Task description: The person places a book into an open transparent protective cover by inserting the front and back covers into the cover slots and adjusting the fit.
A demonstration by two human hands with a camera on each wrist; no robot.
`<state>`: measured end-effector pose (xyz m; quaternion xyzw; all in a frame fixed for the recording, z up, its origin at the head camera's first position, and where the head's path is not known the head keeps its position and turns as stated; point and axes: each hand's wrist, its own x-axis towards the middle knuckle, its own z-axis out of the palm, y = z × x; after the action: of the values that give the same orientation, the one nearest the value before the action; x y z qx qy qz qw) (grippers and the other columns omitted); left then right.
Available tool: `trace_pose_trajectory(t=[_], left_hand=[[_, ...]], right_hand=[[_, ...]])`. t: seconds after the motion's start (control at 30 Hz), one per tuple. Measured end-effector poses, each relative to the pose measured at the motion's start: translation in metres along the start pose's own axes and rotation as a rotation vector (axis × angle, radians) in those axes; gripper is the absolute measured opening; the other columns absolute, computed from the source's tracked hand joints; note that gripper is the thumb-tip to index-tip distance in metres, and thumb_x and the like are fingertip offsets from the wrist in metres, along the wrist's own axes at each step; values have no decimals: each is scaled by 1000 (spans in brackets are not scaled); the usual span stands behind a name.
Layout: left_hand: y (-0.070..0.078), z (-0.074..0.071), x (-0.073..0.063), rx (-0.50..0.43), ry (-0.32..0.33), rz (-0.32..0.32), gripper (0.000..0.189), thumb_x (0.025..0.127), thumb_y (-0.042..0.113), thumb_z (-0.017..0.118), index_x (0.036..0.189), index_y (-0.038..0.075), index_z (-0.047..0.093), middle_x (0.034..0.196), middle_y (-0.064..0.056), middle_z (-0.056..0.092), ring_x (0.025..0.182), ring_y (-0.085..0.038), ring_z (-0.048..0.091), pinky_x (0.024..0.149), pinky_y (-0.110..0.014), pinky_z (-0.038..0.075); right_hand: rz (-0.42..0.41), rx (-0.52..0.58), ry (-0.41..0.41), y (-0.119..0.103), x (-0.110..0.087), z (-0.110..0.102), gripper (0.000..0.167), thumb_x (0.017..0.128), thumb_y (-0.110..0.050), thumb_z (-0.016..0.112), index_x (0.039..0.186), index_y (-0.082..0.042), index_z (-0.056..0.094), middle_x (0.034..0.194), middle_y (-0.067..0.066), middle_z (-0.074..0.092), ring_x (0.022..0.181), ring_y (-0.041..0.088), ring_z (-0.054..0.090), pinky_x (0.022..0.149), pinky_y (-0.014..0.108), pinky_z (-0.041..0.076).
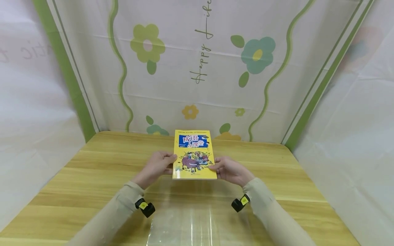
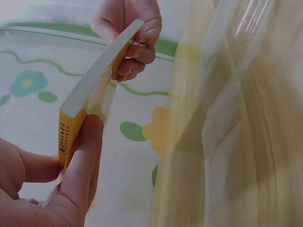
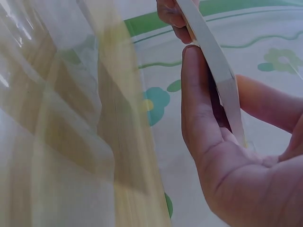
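My left hand (image 1: 158, 165) pinches the yellow book (image 1: 194, 155) at its left edge, thumb on the cover, fingers behind, and my right hand (image 1: 229, 169) grips its right edge likewise. It's up between them, above the wooden table (image 1: 78, 188), clear plastic (image 1: 181, 225) on my side of it, flowered cloth (image 1: 197, 92) beyond.

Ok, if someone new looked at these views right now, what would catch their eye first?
Most likely the bright yellow book in the middle of the head view, gripped at its sides by the left hand and right hand. Behind it is a pale flowered curtain with sideways "Happy Life" lettering. Below the book in that view, shiny clear plastic lies on the table.
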<state>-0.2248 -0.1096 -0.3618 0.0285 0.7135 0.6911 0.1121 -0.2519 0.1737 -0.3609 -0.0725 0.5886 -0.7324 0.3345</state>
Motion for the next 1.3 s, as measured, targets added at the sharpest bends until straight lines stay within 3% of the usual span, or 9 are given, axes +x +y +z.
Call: trace_pose_trajectory(t=[0.47, 0.77, 1.07, 1.3], left_hand=[[4, 20, -12, -34, -52, -1, 33, 104, 18, 52, 123, -8, 59, 103, -18, 69, 90, -30, 70, 77, -42, 59], [-2, 34, -25, -67, -102, 8, 35, 105, 19, 50, 123, -10, 59, 105, -18, 68, 91, -30, 69, 79, -42, 58], [-11, 44, -34, -61, -124, -2, 37, 104, 21, 52, 122, -11, 58, 102, -17, 69, 90, -28, 69, 75, -39, 59], [-16, 52, -41, -38, -140, -6, 36, 102, 23, 56, 119, -9, 60, 101, -14, 69, 90, -27, 69, 73, -38, 59]], right_hand=[[-24, 68, -28, 7, -33, -4, 57, 93, 4, 53, 146, 7, 35, 128, 22, 59, 114, 34, 60, 97, 44, 49], [-25, -33, -13, 9, -50, -12, 51, 95, -6, 52, 142, 9, 40, 120, 23, 63, 105, 34, 65, 90, 44, 53], [-14, -45, -39, 17, -62, -21, 44, 102, -16, 52, 137, 8, 46, 119, 25, 64, 103, 35, 66, 88, 46, 54], [1, -43, -6, 25, -71, -27, 46, 104, -26, 51, 136, 6, 49, 117, 27, 64, 103, 37, 66, 89, 49, 52]])
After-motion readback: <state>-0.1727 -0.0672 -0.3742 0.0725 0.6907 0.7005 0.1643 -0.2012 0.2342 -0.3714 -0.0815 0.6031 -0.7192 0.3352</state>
